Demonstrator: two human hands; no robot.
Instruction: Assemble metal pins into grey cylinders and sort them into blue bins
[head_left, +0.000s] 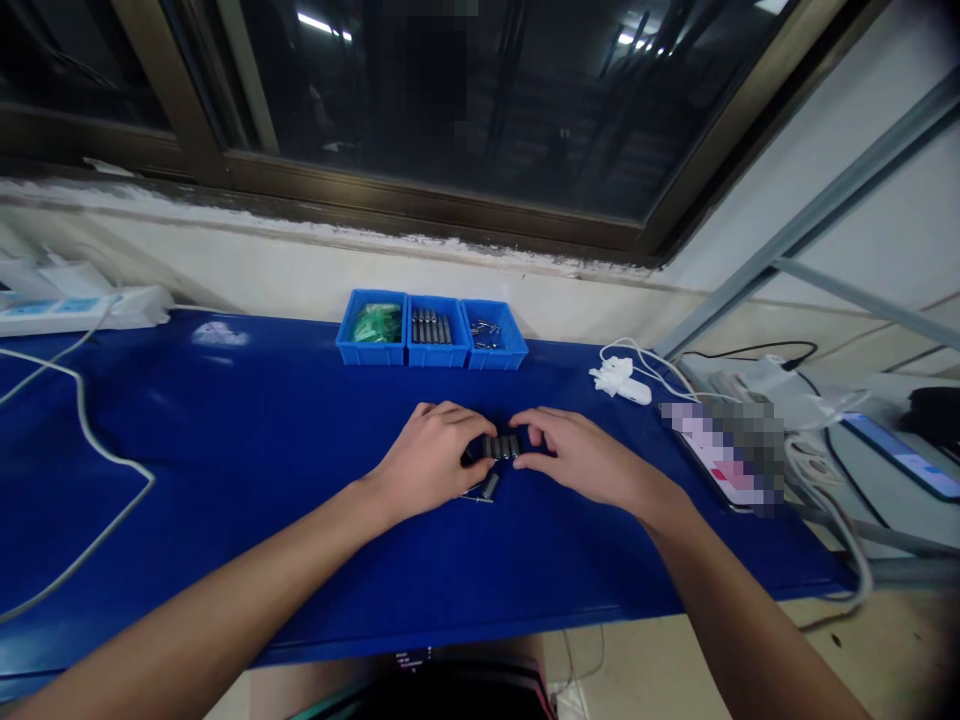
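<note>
A short row of several small dark grey cylinders (501,447) stands on the blue table between my two hands. The thumb and index finger of my left hand (431,460) close on the cylinder at the row's left end. My right hand (577,455) is at the row's right end, its thumb and index finger apart, with nothing visible between them. One loose dark cylinder (490,487) lies just in front of the row, beside thin metal pins (478,498) that my left thumb partly hides.
Behind the hands stand three blue bins, holding green pieces (377,323), dark cylinders (431,327) and small metal pins (486,332). To the right are a white cabled device (621,380) and a phone (720,455). A power strip (86,310) and a loose cable (90,430) lie left.
</note>
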